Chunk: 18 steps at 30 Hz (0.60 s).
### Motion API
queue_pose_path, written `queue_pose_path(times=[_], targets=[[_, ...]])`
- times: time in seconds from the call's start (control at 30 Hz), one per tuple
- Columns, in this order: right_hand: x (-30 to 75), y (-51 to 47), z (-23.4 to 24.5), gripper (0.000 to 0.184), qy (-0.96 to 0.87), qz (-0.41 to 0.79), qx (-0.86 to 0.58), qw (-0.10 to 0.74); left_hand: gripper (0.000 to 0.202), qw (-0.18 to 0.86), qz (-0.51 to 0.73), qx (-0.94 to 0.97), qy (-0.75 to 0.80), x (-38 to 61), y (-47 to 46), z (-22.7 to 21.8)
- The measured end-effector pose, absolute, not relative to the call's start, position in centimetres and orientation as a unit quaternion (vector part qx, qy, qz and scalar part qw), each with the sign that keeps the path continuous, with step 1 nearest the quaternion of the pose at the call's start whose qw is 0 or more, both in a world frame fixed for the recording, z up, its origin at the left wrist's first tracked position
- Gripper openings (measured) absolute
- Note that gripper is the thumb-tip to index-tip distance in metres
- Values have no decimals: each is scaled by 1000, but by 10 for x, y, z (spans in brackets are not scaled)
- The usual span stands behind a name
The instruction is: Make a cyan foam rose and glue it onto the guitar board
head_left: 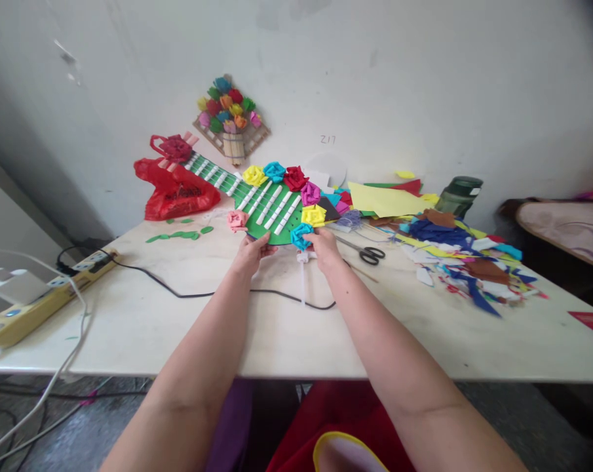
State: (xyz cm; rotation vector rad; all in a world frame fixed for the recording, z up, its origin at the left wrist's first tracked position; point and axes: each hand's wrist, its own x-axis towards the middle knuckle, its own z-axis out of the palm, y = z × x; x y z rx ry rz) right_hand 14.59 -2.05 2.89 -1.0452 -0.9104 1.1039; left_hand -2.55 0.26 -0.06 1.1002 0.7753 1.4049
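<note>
A green paper guitar with white strips and several coloured paper roses is held up over the table. My left hand grips its lower edge near a pink rose. My right hand pinches the edge by a blue rose. The guitar's neck runs up to the left, ending in a dark red rose. A white stick-like thing, perhaps a glue stick, lies on the table under the guitar.
Scissors lie right of my right hand. Coloured paper scraps cover the right side. A red plastic bag, green leaf cut-outs, a black cable, a power strip and a flower wall piece are also here.
</note>
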Motion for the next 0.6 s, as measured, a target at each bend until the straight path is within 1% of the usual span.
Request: queue_pose_path(times=[0.3, 0.6], targets=[[145, -24, 32, 6, -406, 485, -452, 629, 43, 562, 598, 468, 327, -25, 2, 1], [142, -22, 31, 4, -395, 484, -431, 651, 42, 564, 599, 465, 327, -24, -1, 3]])
